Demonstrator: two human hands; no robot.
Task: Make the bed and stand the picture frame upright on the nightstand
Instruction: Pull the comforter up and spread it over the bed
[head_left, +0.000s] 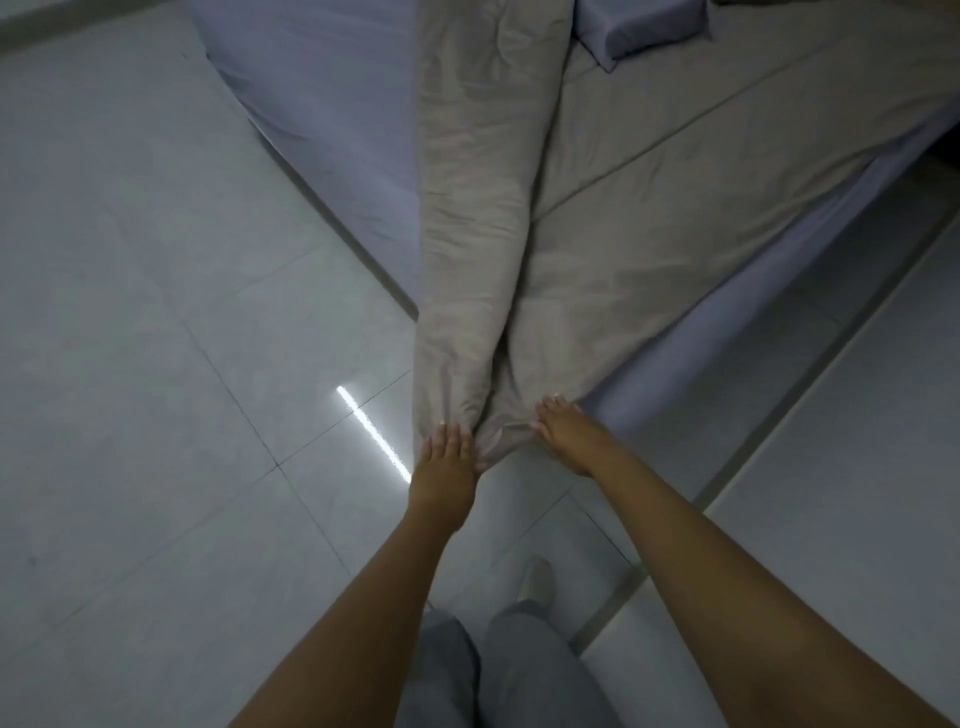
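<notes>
A beige duvet (613, 228) lies on the bed, folded back on itself along a thick ridge that runs from the top of the view down to the bed's near corner. My left hand (447, 457) and my right hand (566, 431) both grip the duvet's corner where it hangs off the bed corner. The lavender fitted sheet (332, 119) shows bare to the left of the ridge. A lavender pillow (639, 28) lies at the head end. The picture frame and nightstand are out of view.
Pale grey floor tiles (156, 364) surround the bed corner, with a bright strip of reflected light (371, 431) just left of my hands. My legs in grey trousers (519, 670) stand close to the bed corner. A low grey ledge (779, 415) runs along the right.
</notes>
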